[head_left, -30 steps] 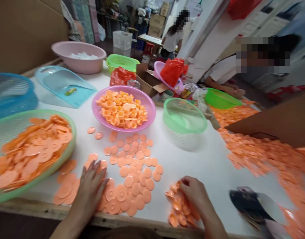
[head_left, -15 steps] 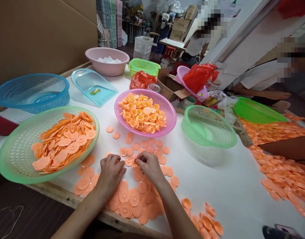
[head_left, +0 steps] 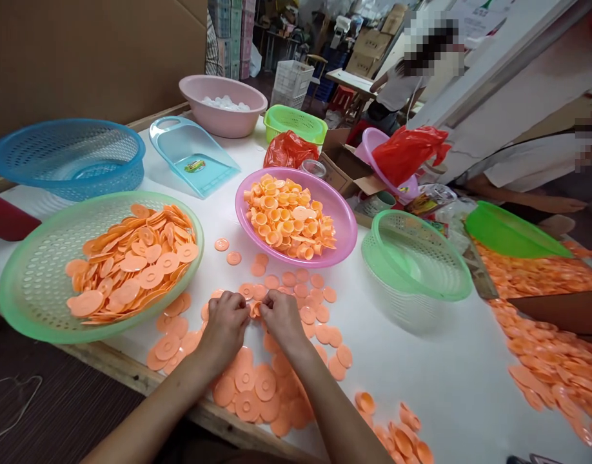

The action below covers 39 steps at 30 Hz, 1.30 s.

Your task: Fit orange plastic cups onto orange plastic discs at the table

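Observation:
My left hand (head_left: 227,323) and my right hand (head_left: 282,322) meet low over the white table, fingertips pinched around a small orange plastic piece (head_left: 255,310). Its exact shape is mostly hidden by my fingers. Small orange discs (head_left: 300,290) lie spread just beyond my hands, and larger ringed orange discs (head_left: 265,381) overlap between my forearms. Beyond them stands a pink bowl (head_left: 347,241) heaped with orange cup-shaped pieces (head_left: 281,216). On the left, a pale green perforated basket (head_left: 32,283) holds a pile of flat orange discs (head_left: 146,258).
At the right stands a green basket (head_left: 422,290); orange cups (head_left: 402,441) lie near the front edge. A blue basket (head_left: 68,187), a light-blue dustpan (head_left: 213,177) and a pink basin (head_left: 228,122) line the back left. Two people (head_left: 523,171) are farther off, at right and behind.
My left fingers have closed in and moved against my right fingertips, so both hands now meet at the orange piece. The view has shifted slightly.

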{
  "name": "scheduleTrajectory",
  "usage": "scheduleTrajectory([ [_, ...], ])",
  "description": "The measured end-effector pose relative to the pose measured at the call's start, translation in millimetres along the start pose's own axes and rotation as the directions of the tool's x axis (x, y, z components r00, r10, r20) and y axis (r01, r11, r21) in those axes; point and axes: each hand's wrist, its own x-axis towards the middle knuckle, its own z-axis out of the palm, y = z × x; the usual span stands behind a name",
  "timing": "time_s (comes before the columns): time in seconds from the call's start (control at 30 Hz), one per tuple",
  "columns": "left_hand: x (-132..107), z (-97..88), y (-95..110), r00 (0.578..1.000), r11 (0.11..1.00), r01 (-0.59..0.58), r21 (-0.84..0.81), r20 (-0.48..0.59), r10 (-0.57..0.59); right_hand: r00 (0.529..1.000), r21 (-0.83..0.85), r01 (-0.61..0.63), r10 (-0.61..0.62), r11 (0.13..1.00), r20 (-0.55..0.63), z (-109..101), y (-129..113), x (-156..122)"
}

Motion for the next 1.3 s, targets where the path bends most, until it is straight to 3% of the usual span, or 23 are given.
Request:
scheduleTrajectory([
  [0.13, 12, -4.0, -1, 0.987, 0.966, 0.158, -0.203, 0.045, -0.152, 0.998, -0.076, 0.058, -0.057, 0.995, 0.020, -1, -2, 1],
  [0.23, 27, -0.5, 5, 0.939, 0.877, 0.343, -0.335, 0.157, -0.308, 0.996, -0.094, 0.083, -0.082, 0.992, 0.022, -2, -2, 1],
  [0.3, 34, 4.3, 8, 0.916, 0.845, 0.400, -0.355, 0.189, -0.354, 0.996, -0.100, 0.092, -0.090, 0.991, 0.025, -2, -2, 0],
  [0.53, 27, 14.8, 7, 0.937, 0.823, 0.348, -0.448, 0.128, -0.326, 0.995, -0.140, 0.089, -0.096, 0.986, -0.042, 8, -7, -8],
  [0.7, 25, 3.9, 1, 0.945, 0.835, 0.327, -0.442, 0.158, -0.286, 0.996, -0.047, 0.071, -0.074, 0.996, -0.057, 4, -3, -17],
  [0.77, 29, -4.9, -6, 0.949, 0.843, 0.312, -0.438, 0.096, -0.301, 0.993, 0.024, 0.095, -0.093, 0.995, -0.076, -13, -9, -16],
  [0.87, 36, -15.5, -13, 0.960, 0.926, 0.247, -0.286, -0.059, -0.275, 0.973, 0.205, 0.158, -0.117, 0.966, -0.200, -59, -31, -8],
  [0.93, 41, -17.9, -15, 0.985, 0.980, 0.159, -0.117, -0.044, -0.165, 0.942, 0.345, 0.211, -0.096, 0.915, -0.322, -99, -45, 0],
  [1.0, 44, -16.9, -14, 0.998, 0.998, 0.063, 0.009, 0.011, -0.063, 0.890, 0.373, 0.273, -0.085, 0.887, -0.449, -135, -44, 2],
  [1.1, 37, -12.5, -15, 1.000, 0.995, -0.011, 0.098, 0.017, 0.009, 0.832, 0.238, 0.228, -0.062, 0.944, -0.551, -168, -4, -17],
  [1.2, 24, -5.0, -20, 0.999, 0.993, -0.049, 0.110, -0.001, 0.049, 0.849, 0.125, -0.047, 0.105, 0.991, -0.518, -176, 66, -64],
  [1.3, 13, 4.2, -22, 0.997, 0.992, -0.079, 0.094, 0.013, 0.078, 0.846, 0.066, -0.303, 0.301, 0.951, -0.441, -169, 126, -118],
])
